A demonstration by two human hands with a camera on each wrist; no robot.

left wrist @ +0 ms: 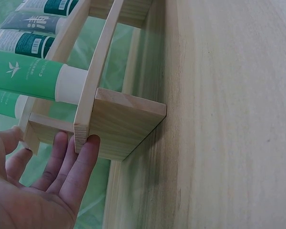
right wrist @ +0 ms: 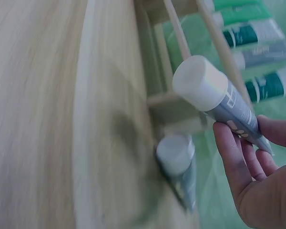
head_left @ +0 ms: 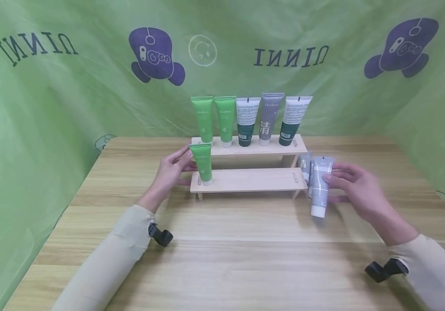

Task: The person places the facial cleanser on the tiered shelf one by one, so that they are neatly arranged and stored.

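My right hand (head_left: 356, 190) pinches a grey squeeze tube (head_left: 321, 185) between thumb and fingers, its white cap pointing down, beside the right end of a two-tier wooden display rack (head_left: 246, 179). In the right wrist view the tube's white cap (right wrist: 200, 83) faces the camera. My left hand (head_left: 172, 168) is at the rack's left end; in the left wrist view, fairly straight fingertips (left wrist: 90, 145) touch the end of the lower board. A green tube (head_left: 202, 162) stands on its cap at the left of the lower tier.
On the upper tier stand two green tubes (head_left: 225, 119), two white-and-dark-green tubes (head_left: 247, 121) and a grey tube (head_left: 271, 116). More grey tubes (head_left: 304, 166) stand on the table at the rack's right end, partly hidden. A green printed curtain (head_left: 222, 26) hangs behind the wooden table (head_left: 222, 259).
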